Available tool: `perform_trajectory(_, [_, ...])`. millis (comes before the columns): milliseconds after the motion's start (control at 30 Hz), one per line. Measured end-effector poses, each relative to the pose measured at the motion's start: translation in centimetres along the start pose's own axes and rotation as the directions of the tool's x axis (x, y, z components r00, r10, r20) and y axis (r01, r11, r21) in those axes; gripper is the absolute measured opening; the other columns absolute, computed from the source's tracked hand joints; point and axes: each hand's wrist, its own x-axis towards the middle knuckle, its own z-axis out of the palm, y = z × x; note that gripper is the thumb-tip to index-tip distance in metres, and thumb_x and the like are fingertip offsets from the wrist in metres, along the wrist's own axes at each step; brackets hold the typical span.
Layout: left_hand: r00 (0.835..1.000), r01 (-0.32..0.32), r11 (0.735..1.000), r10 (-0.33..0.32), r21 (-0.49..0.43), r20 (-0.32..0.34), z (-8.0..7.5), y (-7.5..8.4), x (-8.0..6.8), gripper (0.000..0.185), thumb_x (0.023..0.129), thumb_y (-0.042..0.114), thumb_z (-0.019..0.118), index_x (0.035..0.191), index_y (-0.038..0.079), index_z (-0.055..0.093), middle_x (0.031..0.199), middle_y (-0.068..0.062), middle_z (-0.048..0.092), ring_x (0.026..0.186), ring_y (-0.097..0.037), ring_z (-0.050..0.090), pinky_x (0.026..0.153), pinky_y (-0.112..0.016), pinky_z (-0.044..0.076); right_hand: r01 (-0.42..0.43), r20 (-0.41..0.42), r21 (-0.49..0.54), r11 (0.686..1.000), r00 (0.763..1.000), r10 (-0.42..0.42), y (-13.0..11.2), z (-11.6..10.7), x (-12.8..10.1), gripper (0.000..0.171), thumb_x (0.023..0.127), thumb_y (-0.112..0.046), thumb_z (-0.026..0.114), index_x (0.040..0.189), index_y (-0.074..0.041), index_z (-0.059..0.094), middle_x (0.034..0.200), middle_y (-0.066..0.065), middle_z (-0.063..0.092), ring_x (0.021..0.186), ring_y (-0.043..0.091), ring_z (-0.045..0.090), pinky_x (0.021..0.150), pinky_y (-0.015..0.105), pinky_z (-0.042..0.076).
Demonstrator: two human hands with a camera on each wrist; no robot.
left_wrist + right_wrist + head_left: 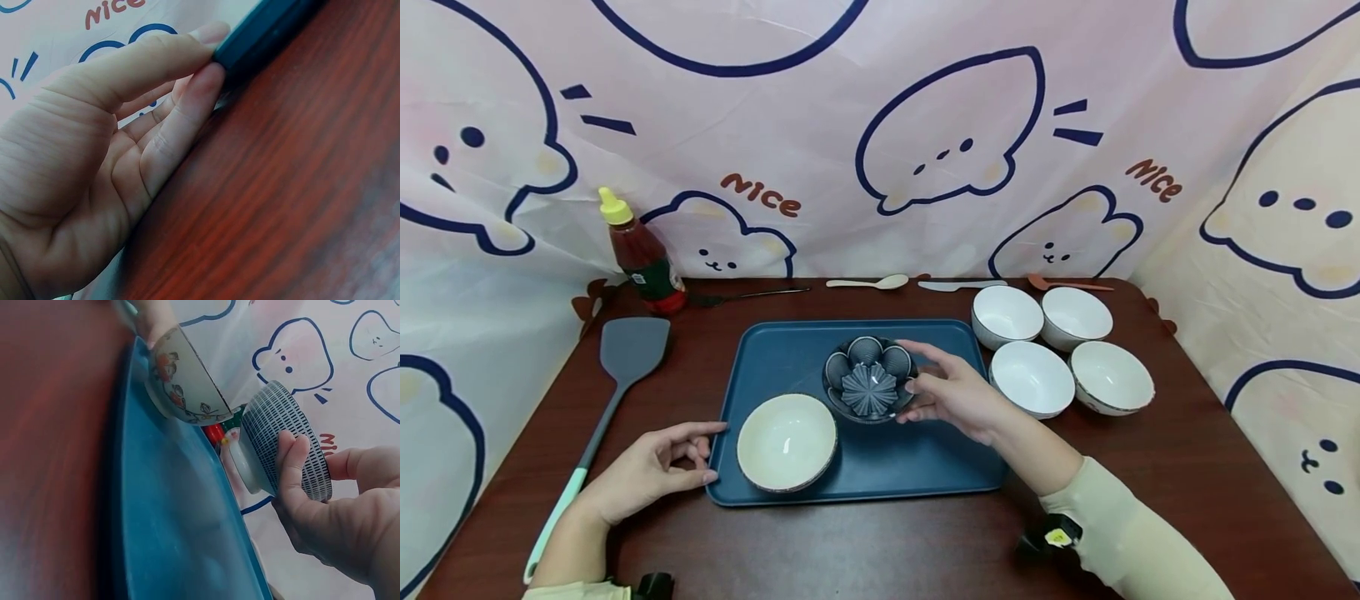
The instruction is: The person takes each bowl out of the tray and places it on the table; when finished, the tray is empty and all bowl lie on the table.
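Note:
A blue tray (925,450) lies in the middle of the dark wooden table. My right hand (925,379) grips the right rim of a dark blue flower-shaped bowl (868,379) over the tray's middle. In the right wrist view the dark blue bowl (281,437) is tilted with its foot off the tray (181,519), my right hand's fingers (294,469) curled round its striped side. A cream bowl (786,442) stands at the tray's near left corner. My left hand (700,454) rests on the table, two fingertips (203,75) touching the tray's left rim (269,31).
Four white bowls (1052,354) stand in a cluster right of the tray. A grey spatula (625,358) lies to the left, and a red sauce bottle (643,254) stands at the back left. Spoons and a knife (958,285) lie along the back edge by the curtain.

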Motion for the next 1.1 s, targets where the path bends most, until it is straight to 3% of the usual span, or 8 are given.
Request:
perform_trajectory(233, [1.0,-0.011,1.0,0.011,-0.005,0.0,0.0,-0.1,0.0,0.06,0.086,0.013,0.078,0.138,-0.002,0.052,0.095,-0.01,0.059,0.082,-0.012,0.062,0.068,-0.026,0.054,-0.027,0.052,-0.001,1.0,0.998,0.027,0.6,-1.7,-2.5,0.063,0.099,-0.006,0.051,0.155,-0.027,0.031,0.104,0.013,0.055,0.088,0.028,0.073,0.081,0.035,0.059])
perform_trajectory(367, [1.0,-0.007,1.0,0.007,-0.011,0.003,0.0,-0.1,0.1,0.061,0.085,0.013,0.078,0.138,-0.002,0.052,0.095,-0.01,0.059,0.082,-0.012,0.062,0.068,-0.026,0.055,-0.037,0.079,0.013,0.999,0.996,0.035,1.0,-2.8,-4.2,0.064,0.1,-0.005,0.049,0.157,-0.025,0.029,0.113,0.016,0.051,0.085,0.027,0.072,0.08,0.036,0.059])
perform_trajectory(533, [1.0,-0.002,1.0,0.002,-0.001,-0.003,0.0,-0.1,0.0,0.06,0.086,0.013,0.078,0.138,-0.001,0.053,0.095,-0.011,0.059,0.082,-0.013,0.062,0.068,-0.026,0.054,-0.037,0.127,0.002,0.999,0.991,0.036,1.6,-4.1,-6.1,0.064,0.101,-0.006,0.048,0.158,-0.025,0.025,0.14,0.023,0.039,0.082,0.023,0.07,0.081,0.037,0.059])
perform_trajectory(767, [1.0,-0.003,1.0,0.003,0.0,-0.003,0.0,-0.1,-0.1,0.06,0.085,0.014,0.078,0.138,0.0,0.053,0.095,-0.012,0.059,0.081,-0.014,0.062,0.068,-0.026,0.055,-0.004,0.228,0.005,1.0,0.974,0.003,2.2,-6.4,-9.1,0.069,0.1,0.003,0.045,0.16,-0.021,0.021,0.137,0.021,0.037,0.088,0.022,0.064,0.078,0.038,0.059])
perform_trajectory(900, [1.0,-0.001,1.0,0.001,0.001,-0.007,0.0,0.0,-0.1,0.06,0.085,0.014,0.078,0.138,0.0,0.053,0.095,-0.011,0.059,0.081,-0.013,0.062,0.068,-0.026,0.055,0.038,0.291,0.006,0.999,0.956,-0.038,2.4,-8.1,-10.5,0.07,0.1,0.006,0.043,0.16,-0.019,0.018,0.149,0.013,0.032,0.091,0.02,0.062,0.076,0.04,0.059])
perform_trajectory(1100, [1.0,-0.009,1.0,0.009,0.006,-0.005,0.0,0.0,0.0,0.06,0.086,0.013,0.078,0.138,-0.001,0.053,0.095,-0.012,0.059,0.081,-0.013,0.062,0.068,-0.026,0.055,0.069,0.354,-0.013,0.998,0.933,-0.06,2.5,-10.5,-12.1,0.068,0.1,0.007,0.039,0.16,-0.014,0.016,0.147,0.002,0.034,0.086,0.012,0.057,0.071,0.037,0.059])
